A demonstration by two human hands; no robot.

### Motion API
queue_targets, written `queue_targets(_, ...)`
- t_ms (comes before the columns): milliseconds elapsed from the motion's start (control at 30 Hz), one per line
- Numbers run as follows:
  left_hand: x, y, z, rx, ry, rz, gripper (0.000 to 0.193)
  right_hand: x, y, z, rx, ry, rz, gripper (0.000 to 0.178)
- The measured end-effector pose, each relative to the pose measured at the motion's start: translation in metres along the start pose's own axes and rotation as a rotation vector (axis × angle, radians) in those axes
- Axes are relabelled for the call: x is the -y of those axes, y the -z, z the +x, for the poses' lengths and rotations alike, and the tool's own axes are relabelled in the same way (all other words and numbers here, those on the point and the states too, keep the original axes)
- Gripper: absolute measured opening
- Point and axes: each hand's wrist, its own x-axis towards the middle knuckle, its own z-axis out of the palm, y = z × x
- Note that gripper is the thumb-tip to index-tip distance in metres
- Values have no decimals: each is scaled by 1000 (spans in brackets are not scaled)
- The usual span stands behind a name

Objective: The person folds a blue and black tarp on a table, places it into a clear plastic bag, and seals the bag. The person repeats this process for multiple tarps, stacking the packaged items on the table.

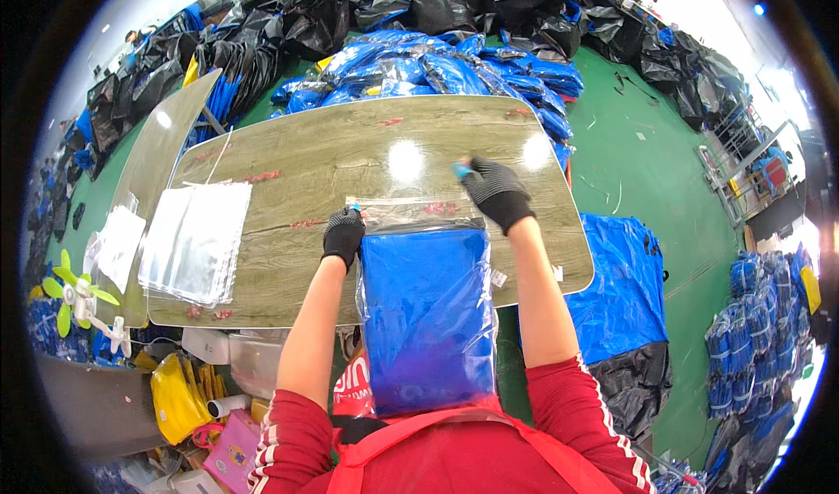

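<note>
A clear plastic bag [419, 212] with a folded blue sheet [428, 310] inside lies partly on the table, its lower part hanging over the near edge against my red apron. At the bag's upper left corner, my left hand [343, 233] in a black glove is closed on the plastic. My right hand [498, 190], gloved in dotted black, hovers beyond the upper right corner, apart from the bag. Blue shows at the fingertips of both hands. Motion smears the right fingers, so I cannot tell whether they pinch anything.
A stack of clear bags [197, 240] lies on the left of the wood-look table [297, 153]. Blue packages [419, 70] are heaped beyond it. A green fan [79, 291] stands at the left edge. Blue sheeting [616, 284] is on the floor at right, near tied bundles [743, 337].
</note>
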Motion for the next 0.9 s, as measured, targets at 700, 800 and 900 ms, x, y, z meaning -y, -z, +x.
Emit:
queue_targets(700,20,2,-4,288,365,-934,29,49,-129,32,159,559,-162,28)
queue_targets(800,19,-5,-10,279,600,-1382,29,15,-148,46,-162,239,-130,20)
queue_targets(900,26,-14,-15,261,588,-1429,30,-31,-160,58,271,-186,825,19)
